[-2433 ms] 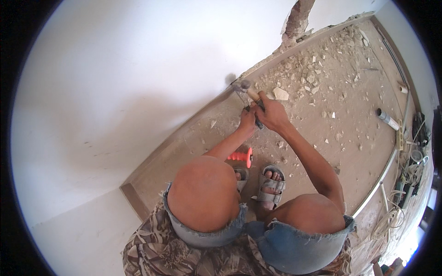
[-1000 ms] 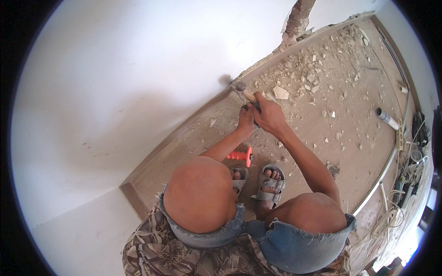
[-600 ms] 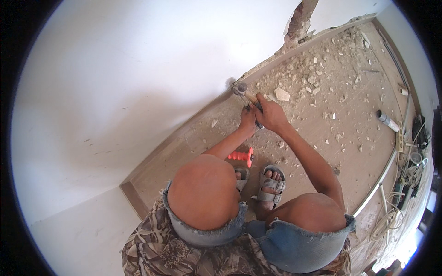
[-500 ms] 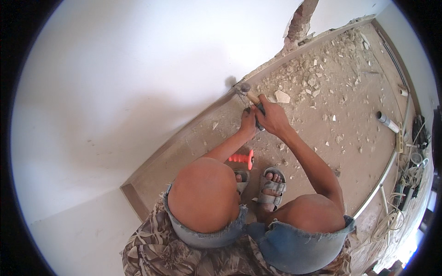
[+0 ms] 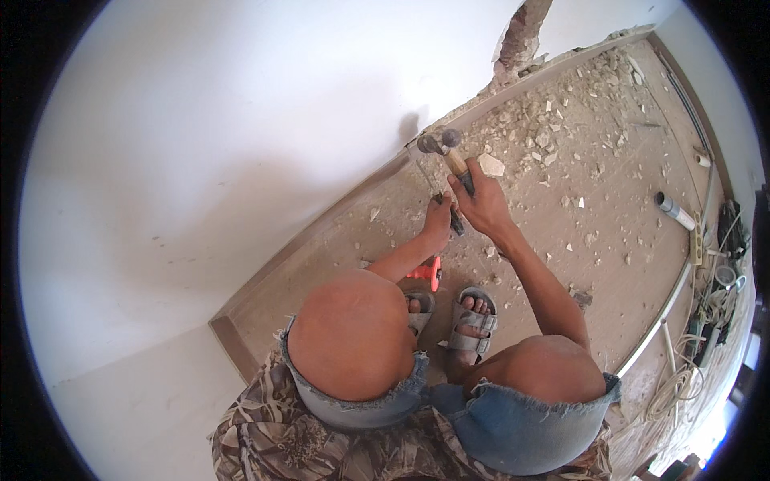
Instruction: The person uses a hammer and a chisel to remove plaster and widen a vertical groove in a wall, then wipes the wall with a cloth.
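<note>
My right hand [image 5: 484,200] is wrapped round the dark grip of a hammer [image 5: 455,160], which has a wooden shaft and a rounded metal head. The head is raised close to the wall's foot. My left hand [image 5: 438,216] grips a screwdriver-like tool [image 5: 456,223] with a dark handle. Its thin metal shaft slants toward the skirting board [image 5: 385,174]; I cannot tell whether the tip touches it. On the floor below my left hand, partly behind my knee, lies a red ribbed grip with a round guard [image 5: 434,274].
Plaster rubble [image 5: 553,136] covers the floor along the wall, under a broken-out channel [image 5: 521,36]. My sandalled feet [image 5: 472,325] stand close below my hands. At the right lie a grey pipe [image 5: 674,212], a yellow level-like bar [image 5: 696,244], and coiled pale cable [image 5: 675,393].
My right hand has lifted the hammer, so its head now stands higher and apart from the other tool. My left hand has shifted slightly and keeps its hold.
</note>
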Action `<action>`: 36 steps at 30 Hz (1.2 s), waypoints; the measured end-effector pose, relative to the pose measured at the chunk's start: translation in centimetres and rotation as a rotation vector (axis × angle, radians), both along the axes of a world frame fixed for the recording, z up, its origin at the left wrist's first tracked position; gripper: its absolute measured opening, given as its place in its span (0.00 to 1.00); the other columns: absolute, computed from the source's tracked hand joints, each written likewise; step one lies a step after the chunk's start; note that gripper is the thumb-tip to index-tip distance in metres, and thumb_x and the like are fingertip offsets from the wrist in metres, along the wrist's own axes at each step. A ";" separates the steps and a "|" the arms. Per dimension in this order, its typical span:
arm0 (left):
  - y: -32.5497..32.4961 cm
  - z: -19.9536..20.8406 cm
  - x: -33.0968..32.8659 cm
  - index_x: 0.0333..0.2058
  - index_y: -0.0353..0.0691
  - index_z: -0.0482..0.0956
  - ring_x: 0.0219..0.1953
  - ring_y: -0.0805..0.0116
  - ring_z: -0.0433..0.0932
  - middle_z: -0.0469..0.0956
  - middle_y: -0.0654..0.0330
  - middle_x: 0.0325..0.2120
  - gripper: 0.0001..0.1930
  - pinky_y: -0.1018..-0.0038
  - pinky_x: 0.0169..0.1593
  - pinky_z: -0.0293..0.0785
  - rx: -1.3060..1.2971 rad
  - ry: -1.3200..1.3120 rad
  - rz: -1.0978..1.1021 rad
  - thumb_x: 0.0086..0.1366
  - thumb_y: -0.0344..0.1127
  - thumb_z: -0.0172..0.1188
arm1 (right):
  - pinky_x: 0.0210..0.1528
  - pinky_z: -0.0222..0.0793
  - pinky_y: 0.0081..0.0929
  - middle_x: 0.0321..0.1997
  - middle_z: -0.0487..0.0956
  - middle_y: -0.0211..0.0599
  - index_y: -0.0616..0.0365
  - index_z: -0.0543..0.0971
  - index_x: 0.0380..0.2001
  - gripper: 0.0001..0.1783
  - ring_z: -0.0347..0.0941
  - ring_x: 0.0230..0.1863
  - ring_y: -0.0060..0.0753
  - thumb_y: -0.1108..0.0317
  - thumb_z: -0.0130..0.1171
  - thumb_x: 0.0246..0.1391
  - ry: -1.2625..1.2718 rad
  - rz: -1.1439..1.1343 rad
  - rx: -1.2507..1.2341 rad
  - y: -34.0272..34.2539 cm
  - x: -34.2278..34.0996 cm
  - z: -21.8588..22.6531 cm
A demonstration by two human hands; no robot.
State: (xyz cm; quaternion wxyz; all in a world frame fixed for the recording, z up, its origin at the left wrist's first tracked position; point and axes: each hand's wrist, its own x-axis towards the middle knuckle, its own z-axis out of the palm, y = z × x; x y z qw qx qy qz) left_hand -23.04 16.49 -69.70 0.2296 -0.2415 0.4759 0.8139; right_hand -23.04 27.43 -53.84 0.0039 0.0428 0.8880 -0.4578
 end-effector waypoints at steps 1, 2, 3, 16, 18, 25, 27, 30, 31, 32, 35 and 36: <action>0.5 0.7 0.2 0.32 0.41 0.68 0.23 0.74 0.69 0.68 0.66 0.23 0.14 0.71 0.27 0.69 0.033 -0.018 -0.025 0.74 0.44 0.48 | 0.28 0.66 0.49 0.22 0.76 0.58 0.60 0.68 0.43 0.18 0.74 0.28 0.66 0.56 0.55 0.61 -0.012 -0.008 0.012 0.6 0.3 0.1; 0.7 1.5 0.2 0.32 0.41 0.67 0.23 0.74 0.69 0.67 0.67 0.22 0.14 0.72 0.27 0.68 0.067 -0.036 -0.050 0.74 0.44 0.48 | 0.29 0.66 0.51 0.23 0.76 0.59 0.61 0.68 0.44 0.20 0.74 0.29 0.67 0.56 0.55 0.60 -0.025 -0.016 0.024 1.2 0.6 0.2; 0.2 2.4 -0.3 0.32 0.41 0.67 0.24 0.74 0.69 0.67 0.67 0.22 0.14 0.72 0.27 0.68 0.090 -0.039 -0.057 0.74 0.44 0.48 | 0.29 0.67 0.53 0.23 0.76 0.61 0.62 0.68 0.46 0.21 0.74 0.30 0.69 0.56 0.55 0.60 -0.022 -0.006 0.025 1.1 0.5 0.6; -0.9 0.1 -1.8 0.39 0.38 0.70 0.30 0.73 0.74 0.73 0.63 0.29 0.13 0.72 0.31 0.72 0.091 0.121 -0.086 0.75 0.43 0.46 | 0.26 0.64 0.43 0.20 0.73 0.56 0.62 0.67 0.42 0.19 0.72 0.24 0.61 0.56 0.56 0.62 0.059 0.008 -0.074 -0.3 1.3 1.4; -1.2 0.3 -2.2 0.40 0.37 0.70 0.31 0.73 0.76 0.74 0.62 0.31 0.14 0.71 0.33 0.74 0.095 0.144 -0.078 0.75 0.43 0.45 | 0.27 0.64 0.42 0.21 0.73 0.56 0.61 0.67 0.42 0.20 0.72 0.24 0.62 0.55 0.56 0.62 0.060 0.014 -0.108 -0.6 1.2 1.5; -0.4 2.1 -2.0 0.45 0.35 0.71 0.38 0.71 0.78 0.77 0.59 0.37 0.13 0.70 0.41 0.76 0.094 0.155 -0.102 0.75 0.38 0.43 | 0.31 0.67 0.54 0.24 0.76 0.58 0.59 0.67 0.43 0.18 0.75 0.30 0.66 0.57 0.55 0.60 0.030 0.094 0.136 -0.5 -0.2 -2.0; -0.4 2.6 -1.8 0.45 0.35 0.72 0.40 0.71 0.77 0.77 0.59 0.38 0.12 0.70 0.43 0.76 0.027 0.138 -0.081 0.75 0.37 0.43 | 0.32 0.67 0.55 0.26 0.77 0.58 0.58 0.67 0.43 0.18 0.75 0.30 0.66 0.56 0.54 0.60 -0.059 0.186 0.246 -0.3 -1.3 -1.8; -0.8 2.2 -2.2 0.45 0.36 0.73 0.42 0.71 0.77 0.77 0.60 0.39 0.12 0.70 0.43 0.75 0.064 0.137 -0.083 0.74 0.37 0.44 | 0.33 0.68 0.56 0.26 0.78 0.58 0.58 0.66 0.44 0.18 0.75 0.31 0.66 0.56 0.54 0.60 0.020 0.135 0.159 -1.2 -0.8 0.3; -1.0 2.0 -2.1 0.45 0.36 0.73 0.42 0.71 0.77 0.77 0.60 0.39 0.12 0.70 0.43 0.75 0.086 0.156 -0.081 0.74 0.37 0.44 | 0.33 0.68 0.56 0.25 0.77 0.58 0.58 0.67 0.44 0.19 0.75 0.31 0.66 0.56 0.54 0.60 0.029 0.123 0.125 -1.5 -0.7 0.5; -1.3 1.8 -2.0 0.44 0.36 0.73 0.42 0.71 0.77 0.77 0.61 0.39 0.12 0.71 0.42 0.75 0.108 0.175 -0.078 0.74 0.38 0.45 | 0.32 0.67 0.56 0.25 0.77 0.59 0.58 0.67 0.45 0.19 0.75 0.31 0.67 0.55 0.54 0.60 0.038 0.111 0.091 -1.8 -0.5 0.7; -0.3 1.5 -1.9 0.43 0.37 0.74 0.40 0.72 0.77 0.77 0.62 0.37 0.12 0.71 0.42 0.75 0.088 0.146 -0.074 0.73 0.39 0.47 | 0.32 0.67 0.55 0.24 0.77 0.59 0.59 0.67 0.45 0.20 0.75 0.31 0.67 0.54 0.54 0.61 -0.001 0.144 0.181 -0.6 -0.9 -1.8; 0.0 1.6 -2.1 0.42 0.37 0.75 0.40 0.72 0.77 0.77 0.62 0.36 0.12 0.71 0.42 0.75 0.063 0.124 -0.069 0.73 0.39 0.48 | 0.32 0.67 0.55 0.24 0.77 0.59 0.59 0.67 0.45 0.20 0.75 0.31 0.67 0.54 0.53 0.61 -0.023 0.172 0.240 -0.4 -1.4 -1.7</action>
